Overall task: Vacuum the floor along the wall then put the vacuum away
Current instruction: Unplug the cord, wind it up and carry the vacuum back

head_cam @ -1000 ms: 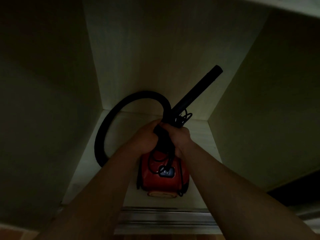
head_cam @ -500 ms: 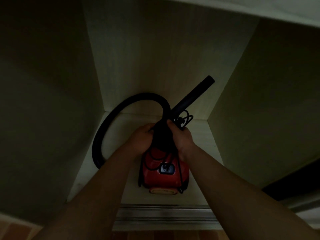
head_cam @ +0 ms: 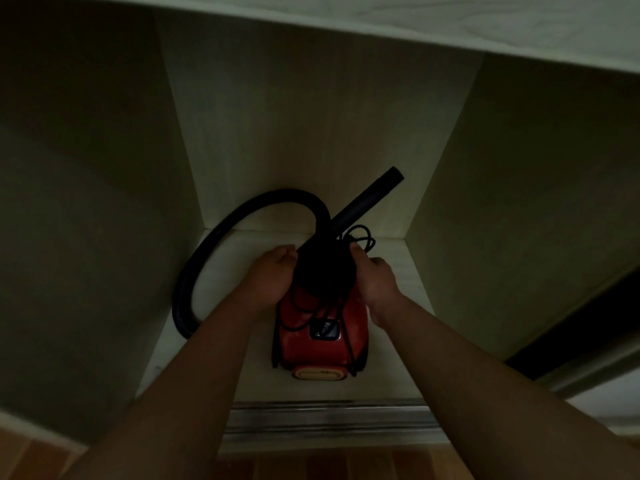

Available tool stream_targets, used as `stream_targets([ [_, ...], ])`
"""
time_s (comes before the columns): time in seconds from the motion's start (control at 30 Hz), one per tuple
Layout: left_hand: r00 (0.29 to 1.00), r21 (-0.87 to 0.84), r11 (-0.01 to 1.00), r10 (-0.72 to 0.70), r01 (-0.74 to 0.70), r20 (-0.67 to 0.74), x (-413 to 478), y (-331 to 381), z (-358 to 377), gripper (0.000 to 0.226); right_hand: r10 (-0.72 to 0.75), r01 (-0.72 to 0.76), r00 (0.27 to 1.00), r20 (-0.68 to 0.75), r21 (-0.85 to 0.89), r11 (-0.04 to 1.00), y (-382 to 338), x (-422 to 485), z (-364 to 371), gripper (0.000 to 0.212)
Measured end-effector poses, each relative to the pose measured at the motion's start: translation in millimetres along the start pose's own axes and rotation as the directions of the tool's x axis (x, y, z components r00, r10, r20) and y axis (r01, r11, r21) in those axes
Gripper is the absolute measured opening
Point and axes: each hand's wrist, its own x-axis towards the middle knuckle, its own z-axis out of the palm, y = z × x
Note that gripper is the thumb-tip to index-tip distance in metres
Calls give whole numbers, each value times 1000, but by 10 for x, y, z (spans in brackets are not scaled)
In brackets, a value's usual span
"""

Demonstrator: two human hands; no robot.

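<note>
The left hand (head_cam: 273,275) is at the centre of the frame. Its fingers are curled against the left side of the black upper part of a red canister vacuum cleaner (head_cam: 322,344), gripping it. The right hand (head_cam: 375,282) mirrors it on the right side of that black part, with fingers bent round it and knuckles raised. The light is dim, so the exact lie of the fingertips is hard to make out. Both bare forearms reach in from the lower corners of the frame.

The vacuum cleaner stands on the pale floor of an open cupboard (head_cam: 398,372), a little below centre frame. Its cream-coloured end faces the lower edge, and there is a small dark panel on its red top. A thin black cord (head_cam: 362,237) lies in loose loops over the red body and bunches up just above the right hand.

A thick black hose (head_cam: 207,244) rises from between the hands. It arcs up and to the left, then curves down along the cupboard floor to end at the left of the body. A straight black tube (head_cam: 367,199) slants from the same spot toward the upper right and leans against the cupboard's back wall.

A metal sliding-door track (head_cam: 329,415) runs along the cupboard's front edge, below the vacuum cleaner. Under it, a strip of wooden floor (head_cam: 311,467) shows at the bottom of the frame.
</note>
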Motion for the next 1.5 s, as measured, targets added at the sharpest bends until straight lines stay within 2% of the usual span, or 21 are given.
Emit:
stream_targets([
  [0.07, 1000, 15, 1000, 19, -18, -11, -37, 21, 5, 48, -11, 11, 1000, -12, -5, 1000, -5, 6, -34, 71],
  [0.3, 990, 61, 991, 121, -116, -71, -138, 191, 64, 50, -69, 67, 996, -55, -32, 997, -39, 31, -130, 58],
  [0.37, 979, 112, 980, 176, -165, -99, -157, 254, 82, 50, -145, 131, 982, -121, -116, 985, -49, 35, -175, 66],
  [0.43, 962, 192, 956, 246, -221, -116, -171, 310, 99, 49, -290, 252, 941, -173, -211, 944, -38, 38, -213, 69],
  [0.53, 948, 231, 934, 300, -271, -102, -189, 332, 147, 47, -409, 362, 901, -142, -272, 892, -26, 36, -222, 55],
  [0.63, 940, 263, 913, 337, -311, -57, -170, 279, 222, 44, -402, 361, 910, -104, -280, 890, -4, 49, -213, 51],
  [0.73, 939, 298, 895, 343, -331, 14, -50, 187, 271, 51, -380, 353, 920, -93, -225, 908, 85, 89, -215, 38],
  [0.9, 946, 360, 875, 297, -323, 127, 86, 35, 298, 54, -395, 376, 918, -45, -220, 900, 138, 186, -180, 43],
  [1.0, 955, 385, 875, 287, -295, 79, 160, -45, 299, 53, -441, 412, 897, -45, -279, 867, 76, 283, -118, 35],
  [1.13, 959, 359, 900, 280, -246, -45, 280, -68, 326, 47, -389, 361, 920, -43, -291, 886, -87, 479, -31, 46],
  [1.3, 964, 351, 899, 262, -261, 46, 381, -73, 403, 60, -247, 212, 968, -48, -371, 904, -262, 727, 81, 55],
  [1.4, 962, 467, 844, 263, -264, 68, 406, -146, 408, 66, -202, 170, 978, -57, -348, 922, -298, 829, 163, 70],
  [1.5, 972, 455, 859, 219, -234, 87, 440, -216, 381, 66, -162, 138, 986, -42, -340, 930, -318, 867, 206, 77],
])
